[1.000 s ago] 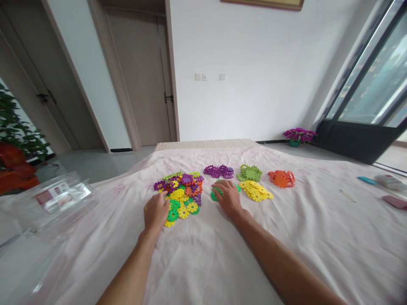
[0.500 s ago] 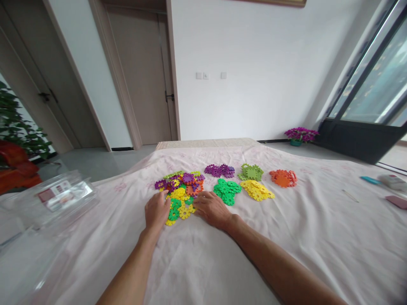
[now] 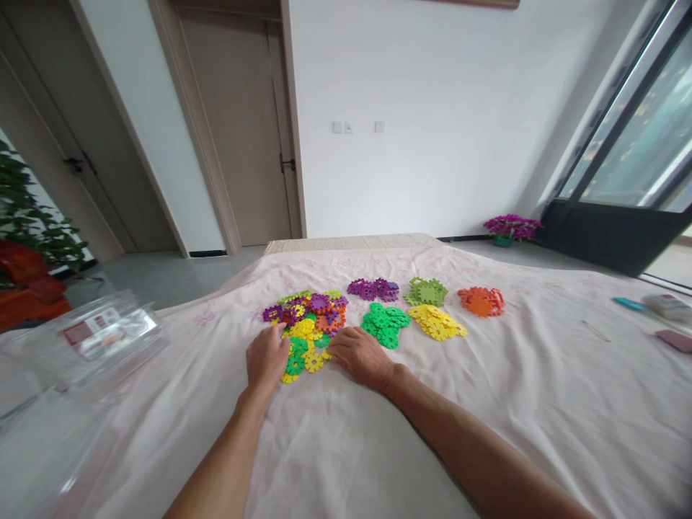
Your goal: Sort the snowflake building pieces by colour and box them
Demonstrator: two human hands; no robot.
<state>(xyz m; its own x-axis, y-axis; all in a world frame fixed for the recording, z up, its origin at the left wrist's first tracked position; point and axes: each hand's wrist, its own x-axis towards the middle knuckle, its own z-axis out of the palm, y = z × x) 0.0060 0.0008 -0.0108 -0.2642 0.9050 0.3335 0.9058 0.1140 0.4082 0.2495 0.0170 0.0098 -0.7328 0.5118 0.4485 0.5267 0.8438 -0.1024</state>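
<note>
Between my two hands lies a mixed pile of flat, notched plastic disc pieces [image 3: 303, 330] in purple, yellow, green, orange and lime. My left hand [image 3: 268, 355] rests at the pile's left edge, with its thumb and fingers apart. On the opposite side, my right hand [image 3: 357, 353] lies low with its fingers stretched to the pieces, touching the edge near a yellow disc [image 3: 313, 361]. Neither hand visibly holds a piece. Single-colour groups lie to the right: green discs [image 3: 386, 326], yellow discs [image 3: 437, 323], purple discs [image 3: 373, 290], lime discs [image 3: 427, 292] and orange discs [image 3: 481, 302].
A pale flowered cloth [image 3: 519, 404] covers the surface, with wrinkles. Clear plastic boxes [image 3: 111, 335] stand at the left. Near the right edge lie a blue item [image 3: 628, 304], a white packet [image 3: 666, 308], a dark pink item [image 3: 674, 341] and a thin stick [image 3: 595, 331].
Almost nothing differs. My right hand has shifted very slightly left, and the whole view has tilted a little; the disc groups lie as before.
</note>
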